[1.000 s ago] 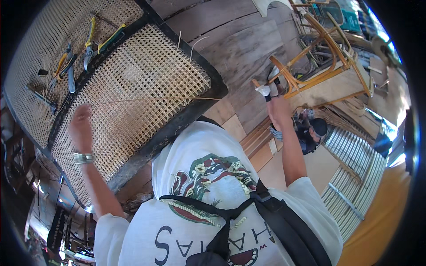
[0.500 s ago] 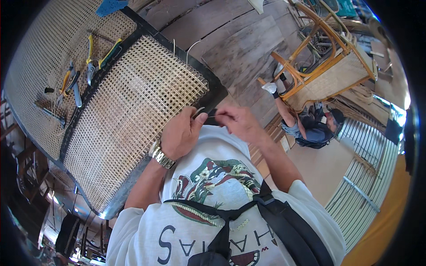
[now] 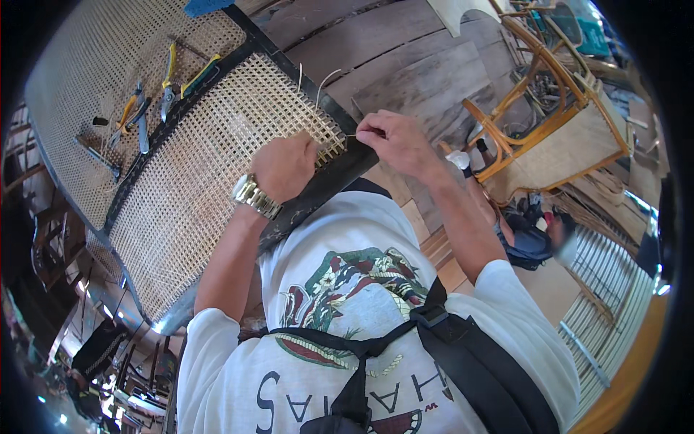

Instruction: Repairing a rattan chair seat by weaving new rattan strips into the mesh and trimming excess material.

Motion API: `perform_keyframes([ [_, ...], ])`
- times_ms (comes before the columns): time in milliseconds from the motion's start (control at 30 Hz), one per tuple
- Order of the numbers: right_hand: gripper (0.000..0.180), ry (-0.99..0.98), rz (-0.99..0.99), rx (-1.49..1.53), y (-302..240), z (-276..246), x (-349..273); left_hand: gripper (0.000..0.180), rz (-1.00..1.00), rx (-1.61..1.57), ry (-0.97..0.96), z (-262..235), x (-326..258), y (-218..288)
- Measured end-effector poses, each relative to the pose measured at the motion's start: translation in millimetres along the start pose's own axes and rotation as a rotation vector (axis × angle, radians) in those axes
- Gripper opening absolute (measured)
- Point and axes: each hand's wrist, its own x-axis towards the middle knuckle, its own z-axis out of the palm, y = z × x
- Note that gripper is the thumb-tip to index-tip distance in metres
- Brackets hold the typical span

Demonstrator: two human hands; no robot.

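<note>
We are weaving the cane panel [image 3: 195, 188] in its black frame [image 3: 329, 177]. Our left hand [image 3: 285, 166] presses flat near its corner. Our right hand [image 3: 394, 141] pinches a thin strand [image 3: 345, 136]. Next, it looks like we must pull gently.

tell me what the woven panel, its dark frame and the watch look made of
Panel: looks like natural cane, pale tan strands in an open lattice, matt.
Frame: probably dark-painted or stained wood, black and dull; can't be sure.
Watch: seems metal, a shiny gold-and-silver link band on the left wrist.
</note>
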Motion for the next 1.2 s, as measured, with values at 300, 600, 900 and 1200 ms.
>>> perform_keyframes([
  [300,0.015,-0.012,0.002,0.162,23.1,3.1,11.6,0.029,-0.072,0.439,-0.181,-17.6,16.4,45.0],
  [600,0.017,-0.067,-0.023,0.237,24.2,0.6,21.5,0.029,-0.181,0.187,-0.135,-4.6,17.6,36.4],
  [900,0.018,-0.068,-0.083,0.117,20.9,8.3,25.9,0.024,-0.234,0.078,0.103,33.5,0.5,43.4],
  [1200,0.018,-0.080,-0.132,-0.006,10.1,19.4,26.5,0.018,-0.204,0.172,0.127,34.7,-6.4,46.3],
])
